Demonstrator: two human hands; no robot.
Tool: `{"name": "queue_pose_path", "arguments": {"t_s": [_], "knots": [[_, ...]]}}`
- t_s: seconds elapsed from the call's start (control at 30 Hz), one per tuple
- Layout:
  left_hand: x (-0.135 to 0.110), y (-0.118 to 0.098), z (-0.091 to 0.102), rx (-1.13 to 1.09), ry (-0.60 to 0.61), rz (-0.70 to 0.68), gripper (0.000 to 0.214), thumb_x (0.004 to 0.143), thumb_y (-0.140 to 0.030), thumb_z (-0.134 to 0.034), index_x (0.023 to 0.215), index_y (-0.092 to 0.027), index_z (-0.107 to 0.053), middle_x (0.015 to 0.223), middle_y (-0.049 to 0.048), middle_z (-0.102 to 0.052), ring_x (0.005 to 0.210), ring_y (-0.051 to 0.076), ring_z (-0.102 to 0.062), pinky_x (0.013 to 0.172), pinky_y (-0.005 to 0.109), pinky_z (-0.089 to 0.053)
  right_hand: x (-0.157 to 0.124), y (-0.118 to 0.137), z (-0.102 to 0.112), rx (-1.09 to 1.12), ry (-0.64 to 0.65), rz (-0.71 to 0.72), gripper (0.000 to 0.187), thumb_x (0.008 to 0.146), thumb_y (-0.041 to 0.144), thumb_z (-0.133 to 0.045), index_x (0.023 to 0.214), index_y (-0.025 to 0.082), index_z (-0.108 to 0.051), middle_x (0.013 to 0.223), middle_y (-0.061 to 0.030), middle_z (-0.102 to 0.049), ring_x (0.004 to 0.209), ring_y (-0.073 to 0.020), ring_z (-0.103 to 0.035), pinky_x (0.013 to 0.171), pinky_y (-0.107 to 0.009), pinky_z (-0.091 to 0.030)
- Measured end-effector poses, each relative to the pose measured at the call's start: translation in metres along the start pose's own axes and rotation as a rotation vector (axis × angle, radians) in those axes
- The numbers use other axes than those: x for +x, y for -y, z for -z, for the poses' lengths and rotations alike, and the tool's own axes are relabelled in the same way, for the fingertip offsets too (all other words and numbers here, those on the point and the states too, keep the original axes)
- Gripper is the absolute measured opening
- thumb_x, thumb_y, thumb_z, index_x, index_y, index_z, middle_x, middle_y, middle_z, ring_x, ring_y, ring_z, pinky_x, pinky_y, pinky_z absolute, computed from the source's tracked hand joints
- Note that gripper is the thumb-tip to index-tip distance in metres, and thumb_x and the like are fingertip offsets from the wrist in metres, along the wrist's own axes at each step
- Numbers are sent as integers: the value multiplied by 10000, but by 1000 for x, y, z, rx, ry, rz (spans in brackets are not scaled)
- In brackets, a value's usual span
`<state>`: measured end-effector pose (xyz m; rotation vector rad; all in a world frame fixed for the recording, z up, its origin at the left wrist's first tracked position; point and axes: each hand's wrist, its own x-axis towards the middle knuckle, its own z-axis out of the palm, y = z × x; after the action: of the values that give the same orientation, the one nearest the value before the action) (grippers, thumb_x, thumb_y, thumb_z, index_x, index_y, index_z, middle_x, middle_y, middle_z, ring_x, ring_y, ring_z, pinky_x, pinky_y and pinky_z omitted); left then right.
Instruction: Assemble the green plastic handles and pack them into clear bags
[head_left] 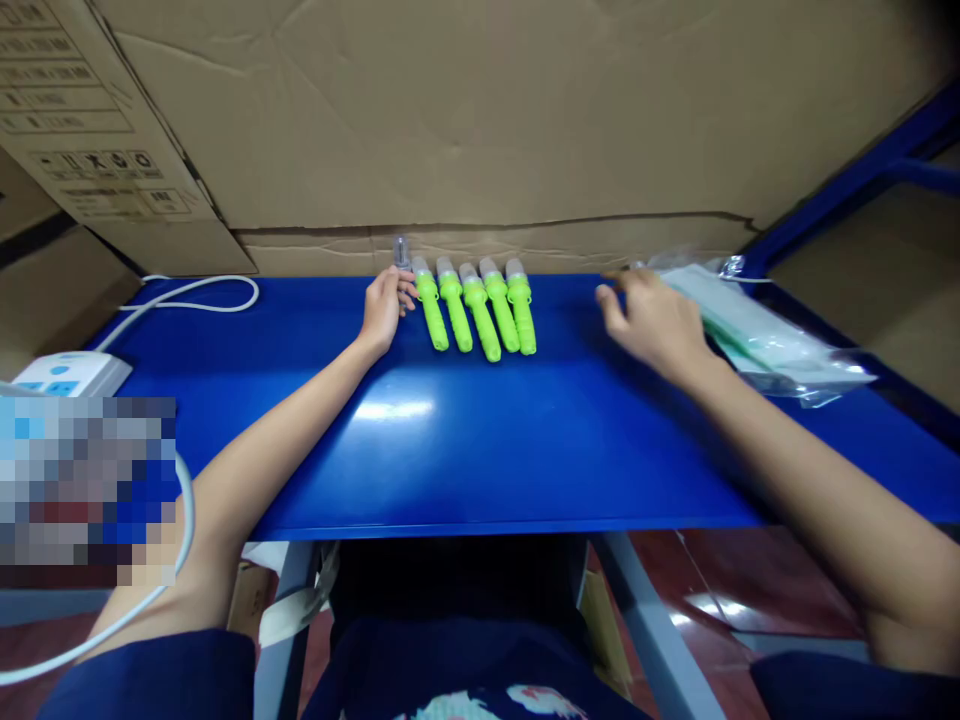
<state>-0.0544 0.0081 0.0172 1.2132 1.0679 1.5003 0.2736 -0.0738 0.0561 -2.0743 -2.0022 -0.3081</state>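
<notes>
Several lime-green sticks (481, 315) with grey translucent tips lie in a row on the blue table (480, 450), tips toward the cardboard. At the left end of the row, my left hand (386, 308) has its fingers curled over a clear, dome-topped plastic piece (402, 252). Its lower part is mostly hidden by those fingers. To the right of the row, my right hand (652, 318) is a little blurred, thumb and fingers apart with nothing visible between them. Close beside it lies a clear plastic bag (780, 335) with pale and green contents.
A cardboard wall (480, 120) stands along the table's back edge. On the left are a white power strip (82, 373) and a looping white cable (187, 500) that passes in front of my left arm. A blue metal frame (847, 190) rises at the right.
</notes>
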Motion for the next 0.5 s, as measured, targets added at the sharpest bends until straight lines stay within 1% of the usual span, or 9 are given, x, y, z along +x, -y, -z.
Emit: {"name": "queue_pose_path", "arguments": {"t_s": [0.07, 0.17, 0.23, 0.37, 0.43, 0.5], "knots": [[3, 4, 0, 27, -23, -34, 335, 1070, -195, -412, 807, -169, -619, 647, -12, -608, 507, 77, -539, 469, 190, -348, 14, -19, 2, -39, -37, -140, 526, 1062, 360, -387, 1422, 21, -567, 1412, -290, -593, 1304, -406, -596, 962, -453, -491], [6, 9, 1, 65, -114, -101, 224, 975, -61, -498, 825, -180, -613, 686, -22, -626, 577, 80, -562, 551, 177, -429, 34, -46, -2, -43, -14, -259, 548, 1054, 329, -445, 1470, -24, -501, 1449, -326, -535, 1376, -387, -535, 1022, -413, -444], [7, 12, 2, 92, -143, -129, 236, 911, 10, -499, 835, -191, -597, 706, -28, -637, 612, 86, -584, 606, 178, -474, 46, -57, -8, -29, 23, -287, 558, 1058, 345, -452, 1493, -3, -490, 1470, -321, -520, 1384, -383, -525, 1031, -409, -430], [6, 10, 2, 133, -132, -130, 266, 867, 39, -472, 837, -194, -595, 709, -28, -642, 621, 95, -589, 636, 191, -492, 63, -66, -21, -21, 81, -290, 584, 1043, 368, -487, 1527, 41, -477, 1496, -300, -519, 1363, -369, -531, 1007, -396, -418], [4, 7, 2, 137, -127, -118, 266, 857, 41, -471, 830, -191, -598, 698, -30, -637, 622, 96, -585, 639, 191, -493, 68, -67, -25, -40, 106, -280, 575, 1034, 338, -508, 1515, 23, -493, 1474, -316, -536, 1376, -373, -511, 1001, -395, -402], [2, 6, 2, 140, -120, -112, 258, 856, 32, -474, 829, -191, -601, 700, -30, -637, 631, 96, -588, 642, 190, -493, 71, -69, -29, -59, 125, -252, 566, 1025, 317, -531, 1483, -16, -524, 1437, -355, -551, 1396, -398, -482, 989, -412, -391]]}}
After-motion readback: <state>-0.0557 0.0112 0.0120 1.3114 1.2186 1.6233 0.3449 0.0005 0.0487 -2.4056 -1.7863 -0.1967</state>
